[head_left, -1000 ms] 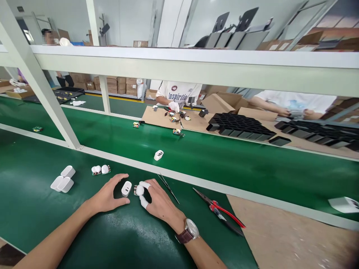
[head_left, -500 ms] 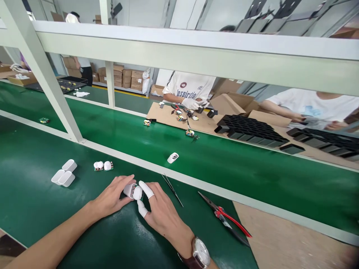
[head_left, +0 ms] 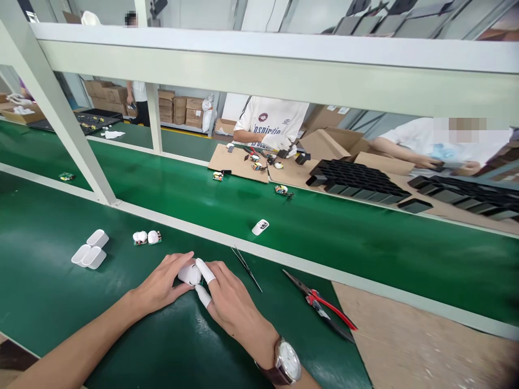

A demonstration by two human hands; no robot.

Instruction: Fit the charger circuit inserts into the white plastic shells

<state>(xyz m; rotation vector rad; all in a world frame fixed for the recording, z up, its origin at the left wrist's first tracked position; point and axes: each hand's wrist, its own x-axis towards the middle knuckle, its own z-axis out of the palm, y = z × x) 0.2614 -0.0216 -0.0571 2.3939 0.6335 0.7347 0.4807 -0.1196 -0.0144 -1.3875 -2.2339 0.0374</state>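
My left hand (head_left: 164, 281) is closed around a white plastic housing (head_left: 187, 274) lying on its side, its mouth turned to the right. At that mouth, my right hand (head_left: 227, 294), with white finger cots on thumb and forefinger, grips a small circuit board (head_left: 201, 281). The board sits mostly inside the housing; only a green edge shows. To the left stand three white housings (head_left: 94, 257), and behind them lie two boards with white blobs (head_left: 146, 237). A pair of tweezers (head_left: 247, 269) and red-and-black long-nose pliers (head_left: 318, 305) lie to the right of my hands.
A pale rail (head_left: 211, 233) divides my bench from the green conveyor belt (head_left: 174, 186), which carries a filled white housing (head_left: 260, 227) and several boards. An upright post (head_left: 77, 124) rises at left. Across the belt, co-workers sit by rows of black cases (head_left: 357, 183).
My right hand has pushed the board leftward, deeper into the housing. On the belt, the filled housing and boards have shifted slightly right. A co-worker's gloved hands have moved a little.
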